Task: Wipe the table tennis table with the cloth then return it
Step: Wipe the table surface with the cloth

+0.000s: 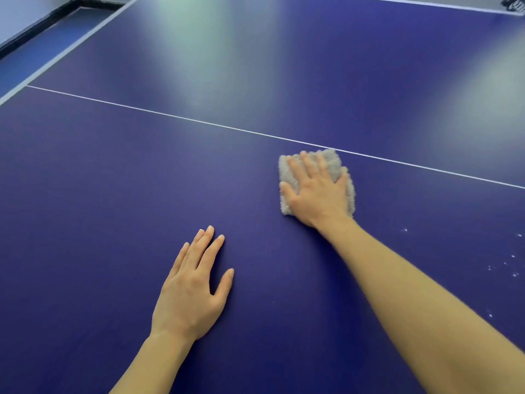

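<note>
My right hand (316, 191) lies flat on the grey cloth (332, 162), fingers straight and slightly spread, pressing it down rather than gripping it. The cloth sits folded on the blue table (113, 180), its far edge just touching the white centre line (199, 122). My left hand (193, 285) is nearer to me and further left, palm down on bare table, fingers straight and close together, thumb out, holding nothing. Here is the risk as I judge it: nothing is curled round this cloth, so a fast stroke could let it bunch, unfold or slide out from under my palm, and then I'm dragging skin across the surface and leaving smears. The white specks (505, 265) lie near the right edge, well apart from the cloth, and a careless sweep could scatter them or push them over the edge onto the floor instead of gathering them. Leaning on the left hand may print the table there too, so that patch will likely need a pass. The far half shows glare, and I can't tell whether it is clean.
</note>
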